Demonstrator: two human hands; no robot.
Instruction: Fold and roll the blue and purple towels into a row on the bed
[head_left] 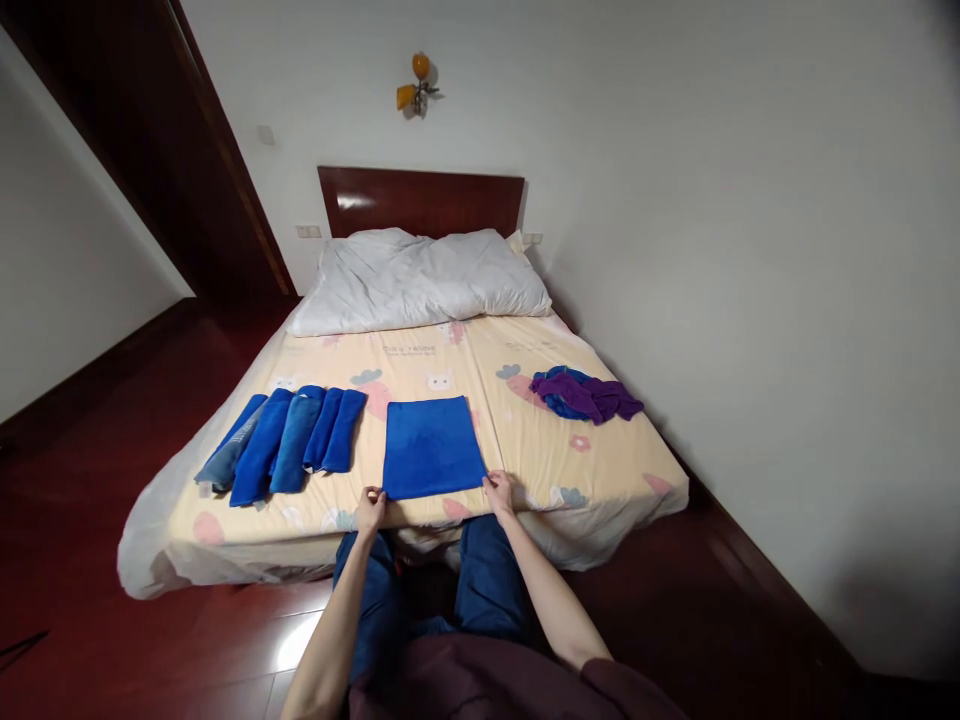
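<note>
A bright blue towel [433, 447] lies flat as a near-square on the bed, close to its front edge. My left hand [371, 508] pinches the towel's near left corner. At the near right corner, my right hand [499, 492] has its fingers closed on the cloth. Left of the towel, several rolled blue towels [296, 440] rest side by side. On the right side of the bed is a crumpled heap of purple and blue cloths [586, 394].
The bed [555, 465] has a cream sheet printed with carrots. A white quilt [427, 275] lies bunched at the far end, before the dark headboard [424, 200]. White wall [750, 300] runs along the right, and dark red floor [67, 500] shows at left.
</note>
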